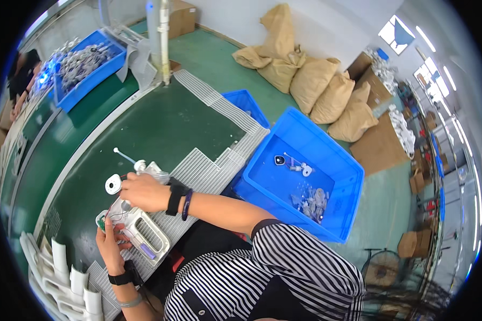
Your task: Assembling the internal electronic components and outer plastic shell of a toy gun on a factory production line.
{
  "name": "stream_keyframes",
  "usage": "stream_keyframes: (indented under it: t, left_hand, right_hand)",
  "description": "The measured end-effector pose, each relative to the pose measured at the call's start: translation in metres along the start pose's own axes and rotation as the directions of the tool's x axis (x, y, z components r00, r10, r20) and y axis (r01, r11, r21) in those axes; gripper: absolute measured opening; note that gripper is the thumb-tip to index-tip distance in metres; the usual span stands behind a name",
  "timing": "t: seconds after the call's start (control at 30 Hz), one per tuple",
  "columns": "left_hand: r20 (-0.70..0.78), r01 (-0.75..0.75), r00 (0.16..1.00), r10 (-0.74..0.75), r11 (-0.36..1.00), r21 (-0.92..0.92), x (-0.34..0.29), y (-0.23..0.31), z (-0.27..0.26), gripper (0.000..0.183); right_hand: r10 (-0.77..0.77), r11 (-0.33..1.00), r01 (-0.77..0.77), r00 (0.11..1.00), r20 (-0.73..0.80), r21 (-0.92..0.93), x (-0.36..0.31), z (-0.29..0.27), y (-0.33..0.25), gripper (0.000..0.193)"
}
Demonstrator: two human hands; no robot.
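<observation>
My left hand grips the near left side of a white plastic housing with an oval grille. A purple cylindrical cell lies in the housing, and a small green circuit board sits by my left fingertips. Over the housing's far end, my right hand has its fingers closed around something I cannot make out. Thin red and dark wires run between the hands. Beside the right fingertips is a white disc with a dark centre. Beyond it lies a white part with a pale blue stem.
A large blue bin with white and clear parts stands right of the green table. White grille strips line the table's edge. White curved pieces stand lower left. Brown sacks lean at the wall; another person's arm shows far left.
</observation>
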State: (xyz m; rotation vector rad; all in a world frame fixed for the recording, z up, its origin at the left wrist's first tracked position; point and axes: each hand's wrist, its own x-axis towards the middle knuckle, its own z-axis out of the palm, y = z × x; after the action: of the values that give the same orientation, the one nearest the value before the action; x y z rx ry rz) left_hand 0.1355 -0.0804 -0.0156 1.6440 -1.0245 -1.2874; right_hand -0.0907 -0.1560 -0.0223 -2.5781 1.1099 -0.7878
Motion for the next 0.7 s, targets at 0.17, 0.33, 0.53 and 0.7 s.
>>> stream_keyframes:
  t: [0.17, 0.33, 0.53, 0.7]
  left_hand:
    - [-0.039, -0.028, 0.999, 0.026, 0.999, -0.045, 0.001, 0.005, 0.000, 0.044]
    - [-0.052, -0.060, 0.997, 0.058, 0.997, -0.041, 0.000, 0.000, -0.012, 0.041]
    - [0.021, -0.117, 0.992, 0.121, 0.985, -0.126, 0.004, 0.004, 0.003, 0.034]
    - [0.039, -0.059, 0.997, 0.062, 0.996, -0.067, 0.000, -0.004, -0.004, 0.033]
  right_hand:
    - [0.002, 0.996, 0.016, 0.979, -0.203, 0.088, -0.003, 0.011, -0.004, 0.024]
    - [-0.041, 0.995, 0.049, 0.994, 0.097, -0.084, 0.020, 0.009, -0.005, 0.022]
    - [-0.093, 0.947, 0.108, 0.994, -0.065, 0.301, 0.013, 0.002, 0.020, 0.028]
    - [0.095, 0.823, -0.121, 0.993, 0.075, 0.555, 0.014, -0.008, 0.006, 0.035]
